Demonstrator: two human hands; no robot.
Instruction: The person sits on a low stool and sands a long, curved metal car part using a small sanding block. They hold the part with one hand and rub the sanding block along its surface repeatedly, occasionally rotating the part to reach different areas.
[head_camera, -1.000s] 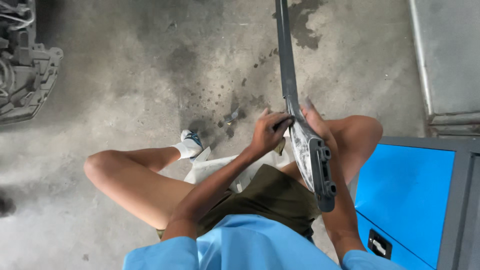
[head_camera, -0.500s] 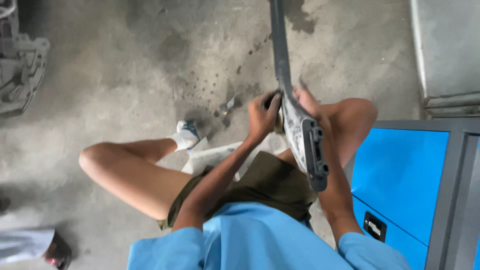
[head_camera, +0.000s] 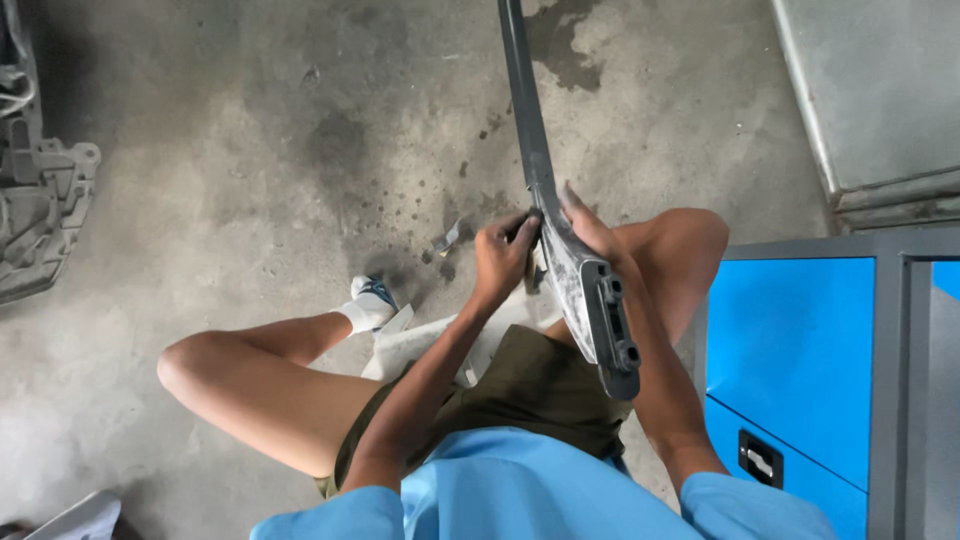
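Grey and dusty, the long plastic trim piece (head_camera: 560, 240) runs from the concrete floor (head_camera: 250, 150) up across the seated person's lap, its slotted end nearest the body. The left hand (head_camera: 500, 262) is curled against its left edge, apparently pressing something small and hidden to it, while the right hand (head_camera: 590, 228) grasps it from the right. Judged sound practice: keep the right grip firm, support the piece on the knee, and work in short, controlled strokes.
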